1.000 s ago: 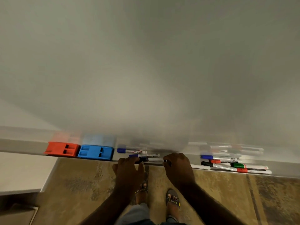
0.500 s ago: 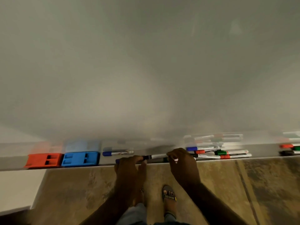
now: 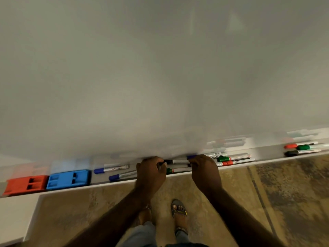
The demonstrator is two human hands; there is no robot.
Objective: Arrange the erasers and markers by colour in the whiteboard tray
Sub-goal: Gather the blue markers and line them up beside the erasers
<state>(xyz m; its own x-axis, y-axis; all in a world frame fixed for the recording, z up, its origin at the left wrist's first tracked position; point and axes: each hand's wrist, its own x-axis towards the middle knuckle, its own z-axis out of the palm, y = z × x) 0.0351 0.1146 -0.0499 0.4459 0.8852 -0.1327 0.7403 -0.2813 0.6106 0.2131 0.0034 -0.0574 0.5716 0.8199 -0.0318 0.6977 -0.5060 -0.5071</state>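
Two hands, left hand (image 3: 151,172) and right hand (image 3: 204,169), pinch the black marker (image 3: 179,161) ends; lift level, clear the green marker (image 3: 178,170) below.

Both hands now grip a black-capped marker (image 3: 179,161) — lifted.

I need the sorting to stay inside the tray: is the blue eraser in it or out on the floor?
In. The blue eraser sits in the whiteboard tray, beside the red eraser.

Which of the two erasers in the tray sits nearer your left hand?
The blue eraser. It lies between the red eraser, at the tray's far left end, and the left hand.
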